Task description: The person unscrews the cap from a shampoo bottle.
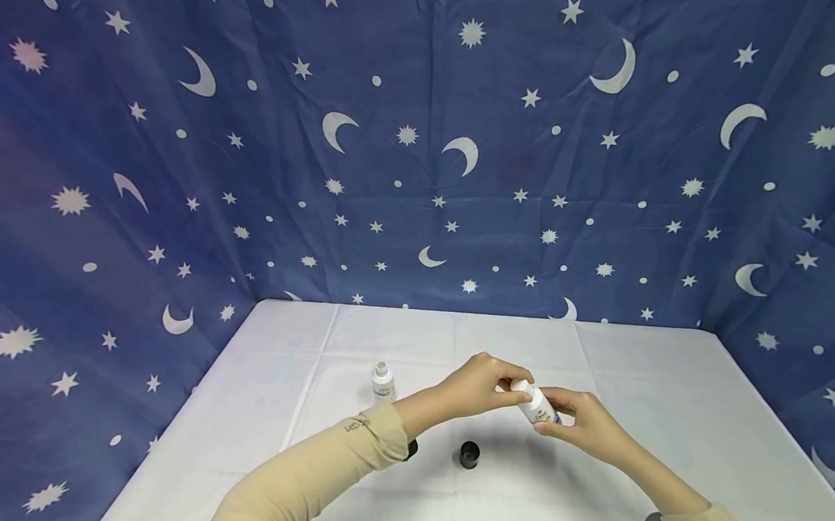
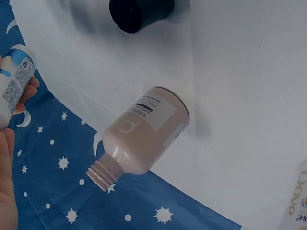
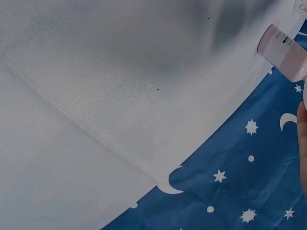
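Note:
A small white bottle with a printed label is held tilted between my two hands. My left hand pinches its white top between thumb and fingers. My right hand grips the lower body, thumb on the near side. In the left wrist view the same bottle shows a blue end and fine print. A pink bottle with a bare threaded neck stands on the table; my left arm hides it in the head view. Only the edge of my right hand shows in the right wrist view.
Another white bottle, uncapped, stands left of my left forearm. A black cap sits on the white-covered table in front of me, and a second dark piece peeks from behind my left sleeve. Blue star-patterned cloth walls the back and sides.

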`<state>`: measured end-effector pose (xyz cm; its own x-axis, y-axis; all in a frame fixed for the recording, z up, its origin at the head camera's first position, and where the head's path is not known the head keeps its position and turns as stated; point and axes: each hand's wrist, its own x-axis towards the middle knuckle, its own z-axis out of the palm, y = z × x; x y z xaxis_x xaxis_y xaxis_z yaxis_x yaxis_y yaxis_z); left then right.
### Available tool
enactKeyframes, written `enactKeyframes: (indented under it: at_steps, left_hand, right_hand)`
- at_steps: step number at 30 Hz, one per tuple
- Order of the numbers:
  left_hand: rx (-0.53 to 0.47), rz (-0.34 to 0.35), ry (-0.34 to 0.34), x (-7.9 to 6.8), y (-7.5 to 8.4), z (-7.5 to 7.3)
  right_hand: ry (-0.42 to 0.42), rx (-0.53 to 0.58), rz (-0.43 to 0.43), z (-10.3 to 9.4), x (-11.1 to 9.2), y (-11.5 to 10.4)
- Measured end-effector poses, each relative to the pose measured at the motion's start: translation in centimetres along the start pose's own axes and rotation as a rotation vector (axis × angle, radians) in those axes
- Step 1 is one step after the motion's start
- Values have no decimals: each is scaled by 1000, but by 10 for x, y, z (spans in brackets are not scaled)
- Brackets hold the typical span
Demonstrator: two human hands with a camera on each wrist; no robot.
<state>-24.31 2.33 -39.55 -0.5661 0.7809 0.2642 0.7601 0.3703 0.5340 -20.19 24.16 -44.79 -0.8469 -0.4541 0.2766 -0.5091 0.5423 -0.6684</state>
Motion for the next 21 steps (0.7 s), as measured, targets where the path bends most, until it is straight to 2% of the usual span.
enactKeyframes:
  at_steps: [3, 12, 21]
  left_hand:
    - [-7, -29, 31, -1, 2, 2]
    - [-39, -58, 95, -1, 10, -1]
    - [-90, -49, 37, -4, 12, -4]
  right_hand:
    - [22, -13, -5, 1, 0, -1]
    - [98, 14, 4, 3, -1, -4]
    - [109, 13, -7, 4, -4, -6]
